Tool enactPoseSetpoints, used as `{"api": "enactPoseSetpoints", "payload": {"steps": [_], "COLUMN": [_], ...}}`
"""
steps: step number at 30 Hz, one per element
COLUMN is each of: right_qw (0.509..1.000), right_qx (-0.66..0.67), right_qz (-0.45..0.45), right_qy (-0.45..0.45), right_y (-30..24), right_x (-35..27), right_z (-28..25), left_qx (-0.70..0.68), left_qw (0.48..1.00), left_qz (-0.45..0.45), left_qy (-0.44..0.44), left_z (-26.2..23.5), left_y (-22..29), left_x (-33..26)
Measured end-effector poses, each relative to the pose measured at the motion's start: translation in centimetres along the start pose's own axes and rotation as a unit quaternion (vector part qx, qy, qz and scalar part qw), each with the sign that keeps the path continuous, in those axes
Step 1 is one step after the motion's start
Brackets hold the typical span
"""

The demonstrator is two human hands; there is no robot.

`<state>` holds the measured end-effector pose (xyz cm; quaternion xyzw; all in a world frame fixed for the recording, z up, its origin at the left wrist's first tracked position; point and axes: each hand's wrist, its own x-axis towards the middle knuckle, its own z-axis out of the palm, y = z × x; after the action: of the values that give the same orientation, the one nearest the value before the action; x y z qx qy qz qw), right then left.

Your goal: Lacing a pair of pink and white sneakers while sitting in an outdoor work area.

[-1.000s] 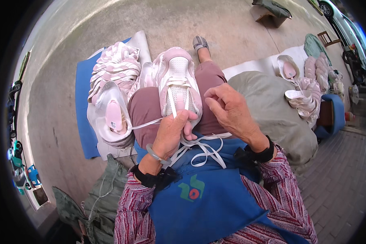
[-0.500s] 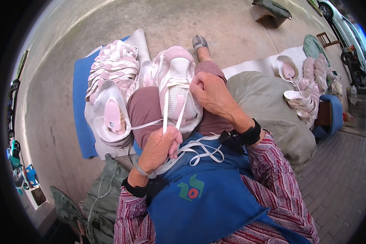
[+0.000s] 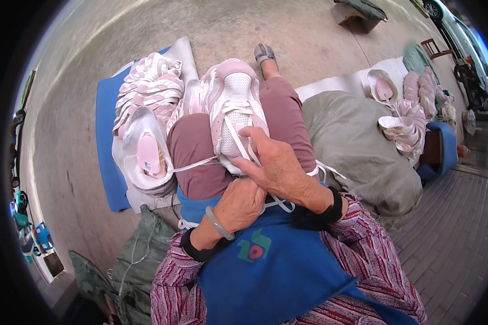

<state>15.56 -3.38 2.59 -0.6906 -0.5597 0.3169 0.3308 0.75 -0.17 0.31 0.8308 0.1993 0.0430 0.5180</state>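
A pale pink and white sneaker upper (image 3: 238, 86) lies across my lap, its toe end pointing away from me. White shoelace (image 3: 234, 135) is threaded across its front, and the ends run down toward my hands. My left hand (image 3: 236, 206) is closed around the lace ends just below the upper; its fingertips are hidden. Above it, my right hand (image 3: 282, 170) reaches over the laces with thumb and forefinger apart. The lace passes between those two fingers, and the other fingers are out of sight. More loose lace hangs by my right wrist.
Stacked pink and white uppers (image 3: 149, 86) and an upper with a pink insole (image 3: 148, 154) sit at left on a blue and white sheet (image 3: 107, 146). At right are a grey-green cloth bundle (image 3: 358, 146), further uppers (image 3: 409, 127) and a blue-edged box (image 3: 444, 149).
My right hand has moved from the upper's right side down to the laces near my left hand. My left hand has shifted right and lower, and loose lace now trails over my right thigh.
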Motion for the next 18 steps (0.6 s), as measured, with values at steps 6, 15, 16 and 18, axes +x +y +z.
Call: {"api": "enactPoseSetpoints", "payload": {"steps": [6, 15, 16, 18], "right_qw": [0.999, 0.999, 0.999, 0.998], "right_qx": [0.01, -0.007, -0.014, -0.03], "right_qz": [-0.027, -0.035, -0.029, -0.023], "right_qy": [0.021, 0.037, 0.04, 0.042], "right_y": [2.4, 2.8, 2.8, 2.3], "right_x": [0.9, 1.1, 1.0, 1.1], "right_z": [-0.7, -0.5, -0.5, -0.5], "left_qx": [-0.075, 0.261, 0.26, 0.3], "left_qw": [0.994, 0.911, 0.912, 0.904], "left_qz": [-0.047, 0.02, 0.021, 0.035], "left_qy": [0.065, 0.319, 0.316, 0.302], "left_z": [-2.7, -6.5, -6.5, -6.7], "left_y": [0.4, -2.8, -2.7, -2.4], "left_x": [-0.1, 6.5, 6.6, 6.7]}}
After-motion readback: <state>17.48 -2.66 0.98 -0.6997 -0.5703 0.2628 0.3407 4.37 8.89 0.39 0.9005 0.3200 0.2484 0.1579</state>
